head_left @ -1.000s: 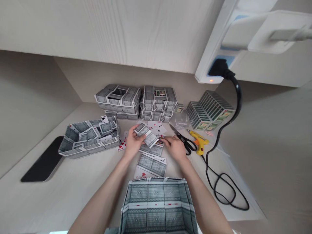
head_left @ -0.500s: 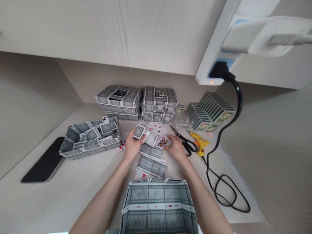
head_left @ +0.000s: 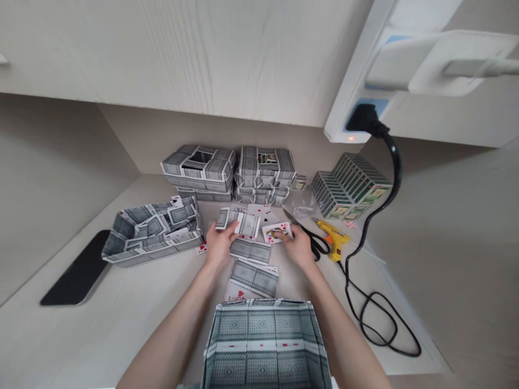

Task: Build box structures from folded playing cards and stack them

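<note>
My left hand (head_left: pixel 220 242) grips a strip of joined playing cards (head_left: pixel 248 223), grey patterned backs up, with the thumb on top. Between the fingers of my right hand (head_left: pixel 298 244) is a single face card (head_left: pixel 272 233), its red-marked picture side up. More joined card strips (head_left: pixel 250 251) lie on the table just below both hands, one of them above a loose card with red hearts (head_left: pixel 239 292). Loose face-up cards (head_left: pixel 261 212) lie behind the left hand's strip. A large open box made of cards (head_left: pixel 261 324) stands close to me between my forearms.
An open card box (head_left: pixel 152 255) holding folded cards stands at left beside a black phone (head_left: pixel 77 270). Card boxes (head_left: pixel 198 173) are stacked at the back. Black scissors (head_left: pixel 318 242), a yellow glue gun (head_left: pixel 333 237), its cord, and stacked card packs (head_left: pixel 357 181) occupy the right.
My right hand has picked up the face card from the table and lifted it slightly. My left hand has turned its card strip to a flatter angle.
</note>
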The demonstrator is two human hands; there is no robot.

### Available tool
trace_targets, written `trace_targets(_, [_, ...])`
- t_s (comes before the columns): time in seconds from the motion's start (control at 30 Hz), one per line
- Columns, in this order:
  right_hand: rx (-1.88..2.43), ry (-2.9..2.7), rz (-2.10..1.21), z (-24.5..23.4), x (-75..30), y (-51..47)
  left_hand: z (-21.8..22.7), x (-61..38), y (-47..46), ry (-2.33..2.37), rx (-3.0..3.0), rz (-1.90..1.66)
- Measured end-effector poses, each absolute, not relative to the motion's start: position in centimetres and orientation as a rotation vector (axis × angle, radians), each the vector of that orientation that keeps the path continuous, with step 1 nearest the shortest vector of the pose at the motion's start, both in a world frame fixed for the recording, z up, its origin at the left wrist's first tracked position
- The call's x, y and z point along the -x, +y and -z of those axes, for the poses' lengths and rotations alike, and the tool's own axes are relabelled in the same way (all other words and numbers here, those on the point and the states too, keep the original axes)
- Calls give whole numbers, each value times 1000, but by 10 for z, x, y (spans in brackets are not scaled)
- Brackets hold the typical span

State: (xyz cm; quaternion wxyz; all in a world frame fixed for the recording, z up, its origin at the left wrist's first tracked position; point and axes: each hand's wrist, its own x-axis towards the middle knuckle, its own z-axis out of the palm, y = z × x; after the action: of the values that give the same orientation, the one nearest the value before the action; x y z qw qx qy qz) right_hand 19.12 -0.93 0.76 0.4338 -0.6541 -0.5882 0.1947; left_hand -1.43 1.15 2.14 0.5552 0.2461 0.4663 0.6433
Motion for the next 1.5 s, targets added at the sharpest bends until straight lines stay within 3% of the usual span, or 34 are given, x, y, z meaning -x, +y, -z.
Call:
trace_targets(0.2, [1151, -944, -1124, -27, -179, -16, -26, 18, 14, 934, -430, -1500])
trace_targets(0.43, [1021, -910, -1369, -28, -164, -20, -26, 15, 13, 931, -373, -1464])
trace_targets(1.1, [1118, -1115, -1562, -29, -165, -25, -26, 14, 11, 883, -475, -1485])
trace_targets(1.5, [1187, -1253, -1500, -24, -173, -24, -24, 13, 11, 944, -541, -1490])
